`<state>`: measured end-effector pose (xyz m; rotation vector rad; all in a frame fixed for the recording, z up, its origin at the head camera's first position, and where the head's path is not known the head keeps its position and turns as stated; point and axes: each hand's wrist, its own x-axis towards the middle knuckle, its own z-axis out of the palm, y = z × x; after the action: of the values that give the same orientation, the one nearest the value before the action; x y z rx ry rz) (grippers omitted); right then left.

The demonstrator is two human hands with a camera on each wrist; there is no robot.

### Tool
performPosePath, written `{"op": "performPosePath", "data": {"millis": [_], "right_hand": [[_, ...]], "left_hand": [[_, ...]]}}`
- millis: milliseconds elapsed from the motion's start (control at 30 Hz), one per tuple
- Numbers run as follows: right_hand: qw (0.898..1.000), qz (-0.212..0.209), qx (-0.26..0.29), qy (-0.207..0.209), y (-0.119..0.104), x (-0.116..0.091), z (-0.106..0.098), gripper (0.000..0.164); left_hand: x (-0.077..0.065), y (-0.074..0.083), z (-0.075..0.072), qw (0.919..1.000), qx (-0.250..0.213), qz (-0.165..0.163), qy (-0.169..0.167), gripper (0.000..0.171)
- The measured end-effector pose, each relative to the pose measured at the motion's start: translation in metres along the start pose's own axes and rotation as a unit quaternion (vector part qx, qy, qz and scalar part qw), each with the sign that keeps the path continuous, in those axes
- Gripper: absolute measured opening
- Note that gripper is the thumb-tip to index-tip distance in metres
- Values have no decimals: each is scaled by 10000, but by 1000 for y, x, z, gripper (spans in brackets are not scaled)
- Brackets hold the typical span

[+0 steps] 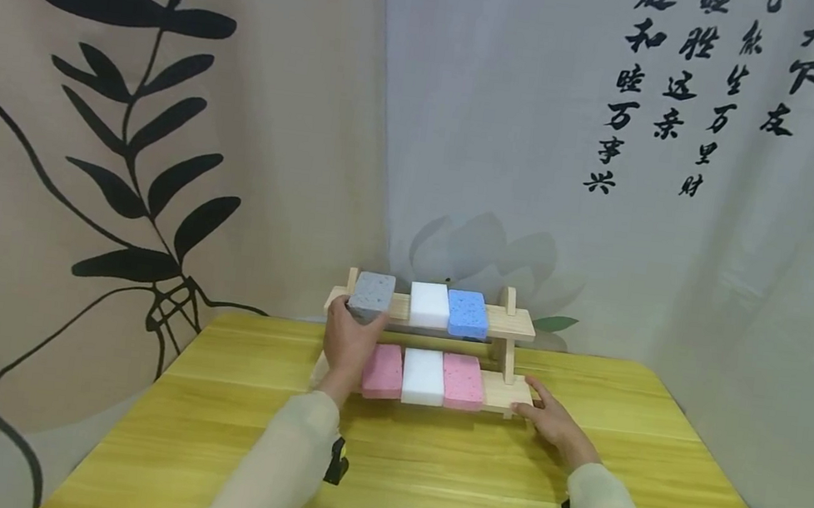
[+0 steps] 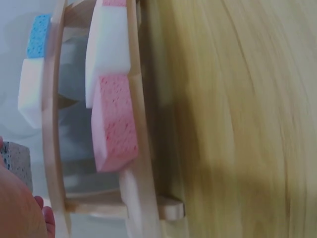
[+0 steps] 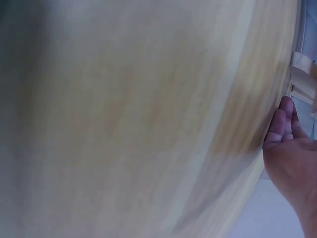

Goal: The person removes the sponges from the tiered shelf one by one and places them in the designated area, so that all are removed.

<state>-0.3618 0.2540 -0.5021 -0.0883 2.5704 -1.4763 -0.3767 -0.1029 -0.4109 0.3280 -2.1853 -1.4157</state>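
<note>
A two-tier wooden rack point(image 1: 520, 324) stands at the back of the table. My left hand point(image 1: 351, 344) grips a grey sponge point(image 1: 373, 290) at the left end of the upper tier; whether the sponge rests on the board cannot be told. To its right on that tier are a white sponge point(image 1: 429, 305) and a blue sponge point(image 1: 467, 314). The lower tier carries a pink sponge point(image 1: 383, 371), a white sponge point(image 1: 424, 377) and another pink sponge point(image 1: 463, 382). My right hand point(image 1: 554, 422) holds the lower board's right end between thumb and fingers.
The yellow wood-grain table point(image 1: 441, 484) extends in front of the rack. Behind it hangs a pale cloth point(image 1: 489, 129) with black leaf drawings and writing. Bare board shows right of the sponges on both tiers.
</note>
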Motion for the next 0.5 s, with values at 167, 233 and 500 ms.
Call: {"op": "performPosePath", "data": {"millis": [167, 233, 500], "right_hand": [[9999, -68, -82, -31, 1, 0, 1, 80], [9999, -86, -89, -52, 1, 0, 0, 81], [9999, -44, 20, -110, 2, 0, -3, 88]], "left_hand": [[7, -2, -14, 9998, -36, 194, 46, 76], [9, -4, -20, 9996, -17, 277, 66, 78], [17, -7, -45, 9997, -35, 212, 84, 79]]}}
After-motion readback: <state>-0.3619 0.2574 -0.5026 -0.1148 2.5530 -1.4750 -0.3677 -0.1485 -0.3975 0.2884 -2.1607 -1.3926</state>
